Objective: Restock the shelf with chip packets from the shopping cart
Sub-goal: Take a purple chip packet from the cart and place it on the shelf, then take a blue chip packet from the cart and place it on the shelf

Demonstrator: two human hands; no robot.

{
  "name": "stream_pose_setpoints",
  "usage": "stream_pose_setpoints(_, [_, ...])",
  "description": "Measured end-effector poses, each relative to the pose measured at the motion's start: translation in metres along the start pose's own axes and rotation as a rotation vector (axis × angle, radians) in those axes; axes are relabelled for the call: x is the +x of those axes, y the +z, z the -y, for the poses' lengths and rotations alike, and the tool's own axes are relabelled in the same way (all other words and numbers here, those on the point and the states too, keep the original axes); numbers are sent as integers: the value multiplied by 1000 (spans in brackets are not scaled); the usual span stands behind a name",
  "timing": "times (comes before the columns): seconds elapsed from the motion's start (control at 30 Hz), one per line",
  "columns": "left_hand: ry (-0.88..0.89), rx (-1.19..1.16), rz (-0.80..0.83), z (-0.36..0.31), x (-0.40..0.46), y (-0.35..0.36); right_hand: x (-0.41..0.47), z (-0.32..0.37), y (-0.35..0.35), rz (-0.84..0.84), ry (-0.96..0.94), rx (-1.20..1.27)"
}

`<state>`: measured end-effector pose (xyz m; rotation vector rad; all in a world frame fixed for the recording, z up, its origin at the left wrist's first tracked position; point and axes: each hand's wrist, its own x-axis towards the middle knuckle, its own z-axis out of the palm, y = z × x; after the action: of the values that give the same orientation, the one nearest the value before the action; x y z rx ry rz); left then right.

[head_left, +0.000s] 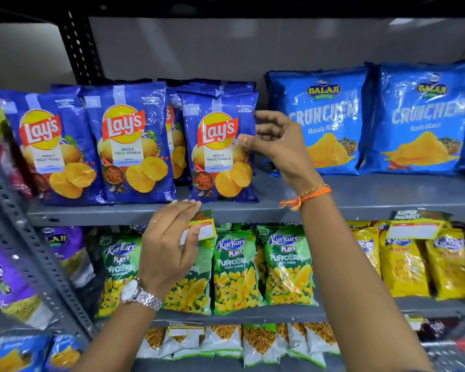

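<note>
Grey metal shelf [360,194] against a pale wall, shop rack with perforated uprights. Top tier, left to right: three front Lay's packets, more stacked behind, then two blue Balaji Crunchem bags [322,122]. Left hand [167,245], watch on wrist, hovers just below the shelf edge in front of a price tag [203,228], fingers spread, holding nothing. Rightmost Lay's packet [220,149] stands upright on the shelf, just beside the Balaji bags. Right hand [277,146], orange thread at the wrist, pinches that packet's right edge between thumb and fingers. Tier below: green Kurkure Puffcorn packs [236,269], yellow packs to the right.
</note>
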<state>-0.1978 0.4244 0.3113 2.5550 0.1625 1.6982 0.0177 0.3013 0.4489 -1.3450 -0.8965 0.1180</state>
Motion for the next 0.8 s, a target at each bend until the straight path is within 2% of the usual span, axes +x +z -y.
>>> stream_pose_setpoints(0.13, [83, -82, 35, -35, 4, 23, -21, -3, -24, -68, -3, 31])
stream_pose_setpoints(0.3, [98, -218, 175, -98, -5, 71, -62, -12, -70, -210, -41, -38])
stream_pose_setpoints(0.5, [119, -398, 445, -194, -60, 148, -158, -52, -182, -584, -46, -123])
stream_pose_setpoints(0.63, [95, -556, 729, -269, -114, 193, -253, -107, -275, -830, 123, -154])
stream_pose_setpoints(0.8, [148, -685, 1010, -347, -192, 250, -404, -189, -363, -1085, 506, -235])
